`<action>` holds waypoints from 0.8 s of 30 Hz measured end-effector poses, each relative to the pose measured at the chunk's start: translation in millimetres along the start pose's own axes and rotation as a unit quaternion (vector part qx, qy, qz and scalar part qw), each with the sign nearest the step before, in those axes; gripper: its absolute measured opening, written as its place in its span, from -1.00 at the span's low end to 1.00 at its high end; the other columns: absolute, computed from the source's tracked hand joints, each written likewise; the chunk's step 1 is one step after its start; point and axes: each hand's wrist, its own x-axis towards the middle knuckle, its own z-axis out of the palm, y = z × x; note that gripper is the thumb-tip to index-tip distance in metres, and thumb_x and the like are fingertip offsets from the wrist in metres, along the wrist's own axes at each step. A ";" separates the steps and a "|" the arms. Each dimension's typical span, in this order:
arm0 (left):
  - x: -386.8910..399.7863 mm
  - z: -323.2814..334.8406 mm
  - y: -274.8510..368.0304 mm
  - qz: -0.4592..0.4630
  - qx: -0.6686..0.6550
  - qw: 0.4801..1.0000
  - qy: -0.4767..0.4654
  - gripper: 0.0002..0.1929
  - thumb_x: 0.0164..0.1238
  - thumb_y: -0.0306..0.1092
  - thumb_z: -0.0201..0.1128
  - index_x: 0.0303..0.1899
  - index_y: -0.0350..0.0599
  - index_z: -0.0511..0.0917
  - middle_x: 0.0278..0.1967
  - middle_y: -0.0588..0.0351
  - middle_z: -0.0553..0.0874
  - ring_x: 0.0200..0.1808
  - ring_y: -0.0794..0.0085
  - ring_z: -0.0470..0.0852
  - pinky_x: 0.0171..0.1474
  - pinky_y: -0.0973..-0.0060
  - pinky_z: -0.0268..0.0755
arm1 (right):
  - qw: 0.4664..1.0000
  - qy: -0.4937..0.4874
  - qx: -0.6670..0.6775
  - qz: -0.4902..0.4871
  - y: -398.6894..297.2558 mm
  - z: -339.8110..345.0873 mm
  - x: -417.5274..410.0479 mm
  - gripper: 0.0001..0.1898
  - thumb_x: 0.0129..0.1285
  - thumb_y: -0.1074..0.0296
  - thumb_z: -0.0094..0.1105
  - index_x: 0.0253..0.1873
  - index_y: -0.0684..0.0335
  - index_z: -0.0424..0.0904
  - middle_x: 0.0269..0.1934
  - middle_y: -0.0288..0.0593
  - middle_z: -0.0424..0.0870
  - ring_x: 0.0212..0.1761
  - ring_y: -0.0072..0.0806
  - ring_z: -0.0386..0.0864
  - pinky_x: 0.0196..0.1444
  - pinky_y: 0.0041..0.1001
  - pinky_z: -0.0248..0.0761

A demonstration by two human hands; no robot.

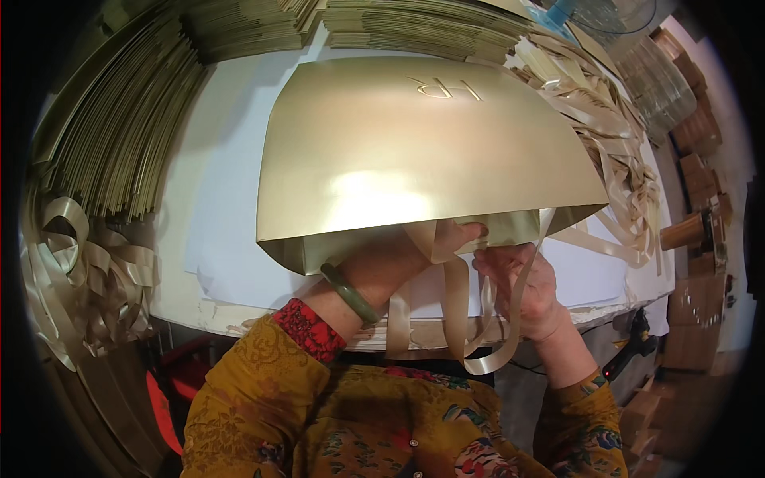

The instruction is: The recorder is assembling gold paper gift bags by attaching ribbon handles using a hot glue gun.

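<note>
A gold paper gift bag (pixel 382 143) lies on white sheets, its open mouth towards me and raised lettering near its far end. My left hand (pixel 448 236) reaches into the mouth, partly hidden, with a beige satin ribbon (pixel 457 299) looping over it. A green bangle (pixel 349 294) is on the left wrist. My right hand (pixel 517 278) is at the mouth's lower edge with its fingers closed on the ribbon, which hangs in loops between the hands and past the table's front edge.
Flat gold bags (pixel 125 119) stand packed at the left, and more stacks (pixel 418 30) line the back. Loose ribbons (pixel 89 263) hang at the left; a ribbon heap (pixel 615 137) lies at the right. A black glue gun (pixel 633 346) is at the table's right front edge. Cardboard boxes (pixel 693 310) stand beyond.
</note>
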 end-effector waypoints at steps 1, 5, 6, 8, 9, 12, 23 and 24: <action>-0.3 -0.2 0.0 0.000 0.005 1.000 -0.002 -0.41 0.03 -0.04 0.59 0.07 -0.13 0.66 -0.03 -0.02 0.69 -0.01 0.09 0.66 0.13 0.20 0.51 | 1.000 -0.003 0.005 0.013 0.7 -0.6 0.2 -0.63 -0.06 0.73 0.33 -0.06 0.37 0.71 -0.16 -0.10 0.77 -0.12 -0.22 0.71 -0.14 -0.31 0.63; -0.3 -0.4 1.7 0.004 0.002 1.000 -0.001 -0.43 0.06 -0.06 0.58 0.08 -0.15 0.65 -0.03 -0.02 0.70 -0.02 0.11 0.67 0.12 0.23 0.52 | 1.000 -0.011 -0.011 -0.015 1.8 -0.3 -1.5 -0.66 -0.02 0.73 0.34 -0.07 0.36 0.70 -0.15 -0.10 0.77 -0.12 -0.24 0.72 -0.17 -0.34 0.62; -0.4 -0.7 2.4 0.003 -0.002 1.000 -0.004 -0.43 0.07 -0.07 0.57 0.09 -0.15 0.65 -0.03 -0.02 0.70 -0.02 0.11 0.67 0.12 0.23 0.52 | 1.000 -0.014 -0.016 -0.016 2.0 0.5 -2.1 -0.67 -0.01 0.72 0.34 -0.08 0.35 0.70 -0.15 -0.10 0.77 -0.11 -0.24 0.72 -0.18 -0.34 0.62; -0.8 -1.2 4.4 -0.008 -0.009 1.000 -0.009 -0.44 0.08 -0.07 0.57 0.09 -0.15 0.65 -0.03 -0.02 0.70 -0.02 0.12 0.67 0.13 0.24 0.52 | 0.999 -0.016 -0.024 -0.024 2.1 1.9 -3.2 -0.69 0.01 0.71 0.35 -0.08 0.35 0.70 -0.15 -0.11 0.78 -0.11 -0.25 0.72 -0.18 -0.35 0.60; -1.2 -1.4 5.5 -0.018 -0.011 1.000 -0.012 -0.44 0.09 -0.08 0.56 0.09 -0.16 0.65 -0.02 -0.02 0.70 -0.02 0.12 0.67 0.13 0.24 0.52 | 0.999 -0.014 -0.026 -0.033 2.4 2.1 -3.4 -0.69 0.02 0.70 0.36 -0.09 0.35 0.70 -0.15 -0.11 0.78 -0.12 -0.25 0.72 -0.18 -0.35 0.60; -1.4 -1.1 6.1 -0.027 -0.014 0.999 -0.023 -0.44 0.11 -0.07 0.55 0.09 -0.16 0.65 -0.02 -0.02 0.70 -0.01 0.11 0.67 0.14 0.24 0.51 | 0.998 -0.031 -0.034 -0.052 2.1 -1.1 -2.5 -0.72 0.02 0.65 0.36 -0.10 0.40 0.67 -0.15 -0.06 0.73 -0.11 -0.19 0.69 -0.11 -0.28 0.56; -1.5 1.8 -4.0 -0.012 -0.149 0.988 0.022 -0.64 0.35 -0.20 0.34 0.08 -0.17 0.66 -0.04 -0.02 0.73 0.01 0.08 0.68 0.13 0.23 0.52 | 0.992 -0.071 -0.081 0.070 -7.7 -6.0 10.4 -0.57 0.02 0.54 0.18 0.07 0.40 0.59 -0.04 0.06 0.70 0.02 -0.10 0.65 0.11 -0.28 0.43; -0.3 1.0 -5.0 0.006 -0.136 0.991 0.001 -0.65 0.37 -0.22 0.32 0.09 -0.17 0.66 -0.04 -0.02 0.73 0.01 0.09 0.69 0.13 0.23 0.52 | 0.988 -0.112 -0.093 0.061 -7.4 -1.3 9.6 -0.50 0.06 0.50 0.13 0.18 0.40 0.54 0.02 0.06 0.69 0.05 -0.09 0.64 0.19 -0.26 0.40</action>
